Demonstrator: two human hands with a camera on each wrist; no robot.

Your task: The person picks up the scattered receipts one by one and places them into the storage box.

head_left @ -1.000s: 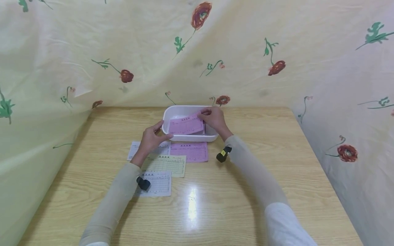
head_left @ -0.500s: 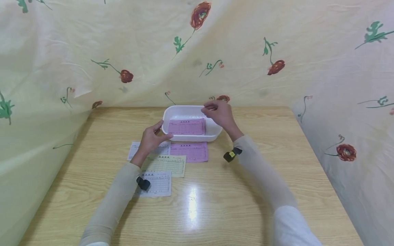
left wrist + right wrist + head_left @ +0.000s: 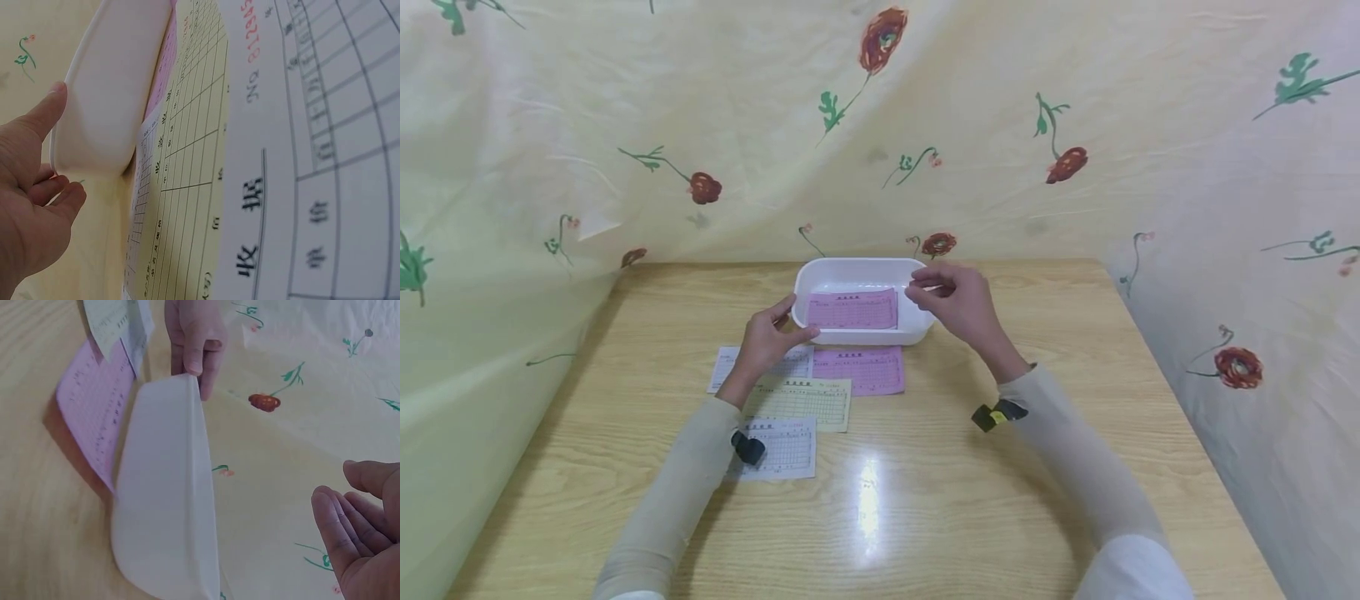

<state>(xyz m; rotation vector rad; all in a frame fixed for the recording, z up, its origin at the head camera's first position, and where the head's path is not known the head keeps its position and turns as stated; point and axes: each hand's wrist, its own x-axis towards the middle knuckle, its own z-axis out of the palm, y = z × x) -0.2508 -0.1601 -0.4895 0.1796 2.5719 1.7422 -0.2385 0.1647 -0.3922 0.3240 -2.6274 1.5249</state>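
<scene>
A white plastic basin (image 3: 872,337) stands at the back of the table, with pink receipt slips (image 3: 852,310) lying in its left part. My left hand (image 3: 769,340) holds the basin's left end, thumb at the front rim and fingers at the side; the left wrist view shows this hand (image 3: 31,181) against the basin wall (image 3: 106,87). Above the basin's right end is my right hand (image 3: 962,304), fingers loosely bent and holding nothing. In the right wrist view a gap shows between thumb and fingertips of this hand (image 3: 369,519).
In front of the basin lie another pink slip (image 3: 868,372), a yellow slip (image 3: 805,404), a white slip (image 3: 786,450) and a partly hidden white slip (image 3: 724,367). A flowered cloth (image 3: 760,125) hangs behind the wooden table (image 3: 955,517).
My right hand has let go of the pink slip, which now lies flat in the basin, and has drawn back to the right. My left hand keeps its place on the basin.
</scene>
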